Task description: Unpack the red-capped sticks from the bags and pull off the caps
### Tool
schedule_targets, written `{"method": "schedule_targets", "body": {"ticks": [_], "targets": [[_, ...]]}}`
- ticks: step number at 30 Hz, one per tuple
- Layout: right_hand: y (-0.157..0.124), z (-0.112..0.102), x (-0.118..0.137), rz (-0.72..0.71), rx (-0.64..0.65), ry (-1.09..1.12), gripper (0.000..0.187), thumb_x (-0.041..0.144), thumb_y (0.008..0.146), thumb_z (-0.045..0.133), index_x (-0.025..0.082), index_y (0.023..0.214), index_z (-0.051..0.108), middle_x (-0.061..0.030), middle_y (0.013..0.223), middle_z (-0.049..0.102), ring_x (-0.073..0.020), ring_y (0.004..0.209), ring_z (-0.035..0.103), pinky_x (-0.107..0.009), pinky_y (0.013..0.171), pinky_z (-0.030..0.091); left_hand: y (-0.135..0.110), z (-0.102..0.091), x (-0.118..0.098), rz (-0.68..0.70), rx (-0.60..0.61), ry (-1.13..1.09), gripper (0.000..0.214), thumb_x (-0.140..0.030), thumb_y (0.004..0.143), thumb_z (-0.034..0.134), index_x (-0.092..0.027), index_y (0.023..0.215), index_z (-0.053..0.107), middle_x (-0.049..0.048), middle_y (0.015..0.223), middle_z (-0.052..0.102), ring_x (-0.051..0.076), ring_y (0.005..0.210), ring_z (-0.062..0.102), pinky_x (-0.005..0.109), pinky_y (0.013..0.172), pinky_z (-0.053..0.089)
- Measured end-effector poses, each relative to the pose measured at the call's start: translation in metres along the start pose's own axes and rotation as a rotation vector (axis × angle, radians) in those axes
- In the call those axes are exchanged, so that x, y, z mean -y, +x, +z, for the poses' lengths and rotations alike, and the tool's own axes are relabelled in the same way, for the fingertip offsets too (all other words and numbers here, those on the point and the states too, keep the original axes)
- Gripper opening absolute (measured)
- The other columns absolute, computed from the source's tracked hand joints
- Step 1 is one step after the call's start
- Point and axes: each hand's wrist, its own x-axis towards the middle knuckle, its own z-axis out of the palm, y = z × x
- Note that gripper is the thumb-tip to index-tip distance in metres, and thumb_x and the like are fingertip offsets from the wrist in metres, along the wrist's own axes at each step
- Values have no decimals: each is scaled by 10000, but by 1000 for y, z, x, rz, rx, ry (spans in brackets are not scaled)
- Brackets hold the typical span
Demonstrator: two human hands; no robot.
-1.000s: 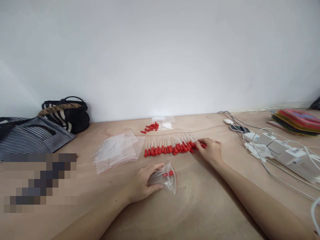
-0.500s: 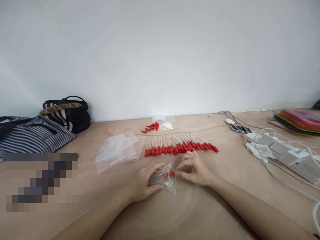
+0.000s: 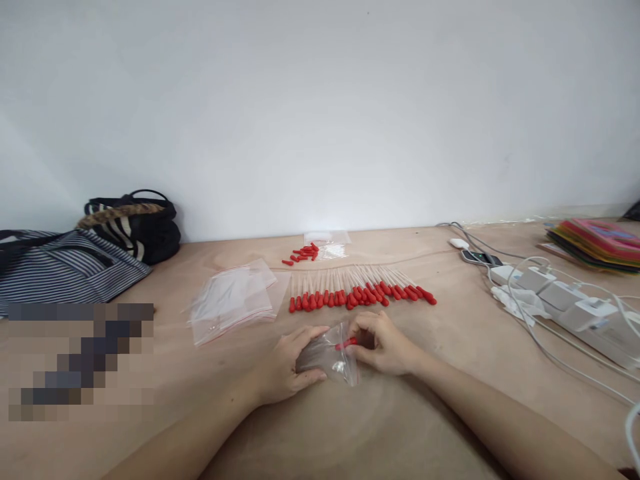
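My left hand (image 3: 287, 367) is closed around a clear zip bag (image 3: 325, 361) with a red edge at its mouth, held low over the table. My right hand (image 3: 381, 341) is at the bag's mouth, thumb and fingers pinched on a dropper with a red rubber bulb (image 3: 345, 344). Its bulb shows at the opening, while the tube is hard to make out through the plastic. Just beyond my hands lies a row of droppers (image 3: 313, 301), clear tubes pointing away and red bulbs toward me.
Flat zip bags (image 3: 233, 303) lie in a pile to the left. Loose red bulbs (image 3: 304, 253) and a bag of clear tubes (image 3: 333, 250) are near the wall. A power strip (image 3: 590, 320) with cables stands right, coloured sheets (image 3: 597, 245) behind it. Bags (image 3: 135, 227) sit at far left.
My right hand has shifted slightly left to the bag's mouth, and its fingers now meet the red bulb. The bulb sits a little further right. My left hand stays on the bag.
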Motion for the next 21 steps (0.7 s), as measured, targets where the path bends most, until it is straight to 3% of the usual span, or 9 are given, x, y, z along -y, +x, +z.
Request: {"method": "schedule_targets", "body": {"ticks": [3, 8, 14, 18, 21], "targets": [[-5, -18, -11, -10, 43, 8, 62, 255, 707, 569, 198, 699, 545, 22, 693, 581, -113, 621, 498, -264, 649, 362, 0, -3, -4, -32, 40, 6, 621, -360, 725, 617, -255, 1278, 354, 75, 1277, 473, 262, 1121, 483, 419, 930, 399], [-11, -47, -30, -28, 129, -170, 35, 211, 623, 597, 215, 646, 571, 37, 687, 607, -135, 665, 532, -293, 705, 363, 0, -7, -9, -22, 72, 3, 677, -412, 675, 653, -248, 1271, 379, 82, 1285, 453, 281, 1134, 465, 425, 950, 382], [-15, -64, -48, 60, 253, -154, 52, 196, 594, 608, 210, 638, 585, 27, 728, 623, -131, 662, 556, -235, 592, 382, -3, -5, -2, 11, 103, 16, 704, -501, 668, 635, -231, 1266, 379, 99, 1295, 423, 294, 1157, 433, 440, 960, 368], [-13, -60, -45, 33, 215, -160, 167, 318, 601, 675, 214, 713, 607, 18, 740, 617, -144, 697, 562, -250, 626, 390, -4, -3, 2, 98, -29, 25, 676, -533, 729, 544, -210, 1286, 336, 110, 1275, 433, 288, 1176, 397, 444, 976, 341], [-11, -54, -39, -30, 206, -154, 129, 310, 619, 672, 222, 690, 610, 19, 731, 610, -149, 713, 555, -281, 684, 381, -4, -8, 4, -15, -158, 83, 402, -422, 829, 433, -209, 1171, 439, 94, 1137, 527, 248, 1085, 462, 422, 933, 369]]}}
